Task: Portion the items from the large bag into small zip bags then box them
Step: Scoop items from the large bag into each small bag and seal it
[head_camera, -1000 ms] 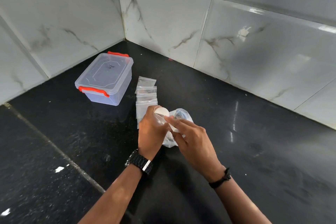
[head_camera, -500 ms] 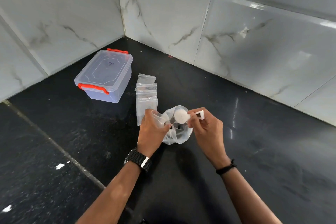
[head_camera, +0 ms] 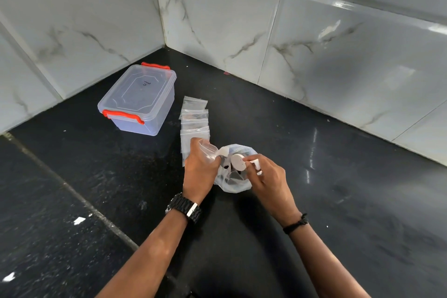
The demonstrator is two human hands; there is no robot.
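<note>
Large clear plastic bag (head_camera: 233, 182) sits on the black stone counter (head_camera: 338, 201) between the two hands, its mouth open upward and some small dark and white pieces showing through its wall. Left hand (head_camera: 199, 172) is curled around an open small zip bag (head_camera: 208, 151), held just left of the large bag's mouth, with a black watch (head_camera: 185, 208) on that wrist. Right hand (head_camera: 268, 180) pinches a white round-headed piece (head_camera: 239, 161) at the large bag's mouth, fingers curled around its white stem; a thin black band (head_camera: 296, 224) circles that wrist. Just beyond the left hand, a row of empty small zip bags (head_camera: 194, 120) lies overlapping on the counter, running away toward the far wall, the nearest one partly hidden by the hand. Farther left stands a clear plastic box (head_camera: 142, 101) with its lid on and orange latches at the near and far ends, apart from the row of bags. Grey-veined marble tiles (head_camera: 314, 43) form the corner behind.
</note>
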